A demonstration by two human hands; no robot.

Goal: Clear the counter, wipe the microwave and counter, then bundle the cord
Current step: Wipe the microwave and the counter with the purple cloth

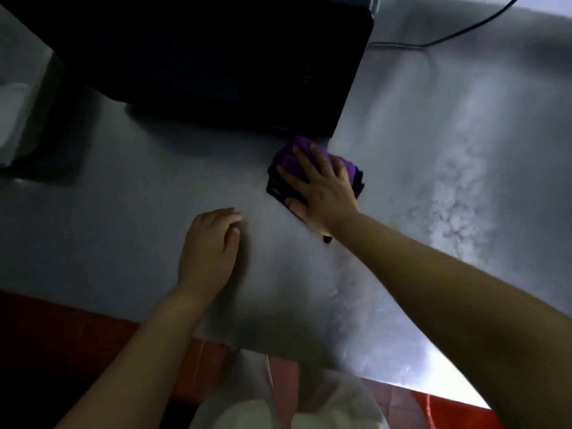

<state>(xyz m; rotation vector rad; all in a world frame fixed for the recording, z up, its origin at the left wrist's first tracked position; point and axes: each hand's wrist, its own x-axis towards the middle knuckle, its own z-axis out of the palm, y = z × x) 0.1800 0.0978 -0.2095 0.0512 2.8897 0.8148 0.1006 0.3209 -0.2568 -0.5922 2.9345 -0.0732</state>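
A folded purple and black cloth [289,156] lies on the steel counter [402,187] just in front of the black microwave's [216,63] right front corner. My right hand [322,188] presses flat on the cloth with its fingers spread. My left hand [210,243] rests on the bare counter to the left, fingers loosely bent, holding nothing. The microwave's black cord [448,34] trails across the counter at the back right.
A dark box-like object [40,119] stands at the left edge of the counter. Wet streaks shine on the counter's right part. Red floor tiles [62,351] show below the counter's front edge.
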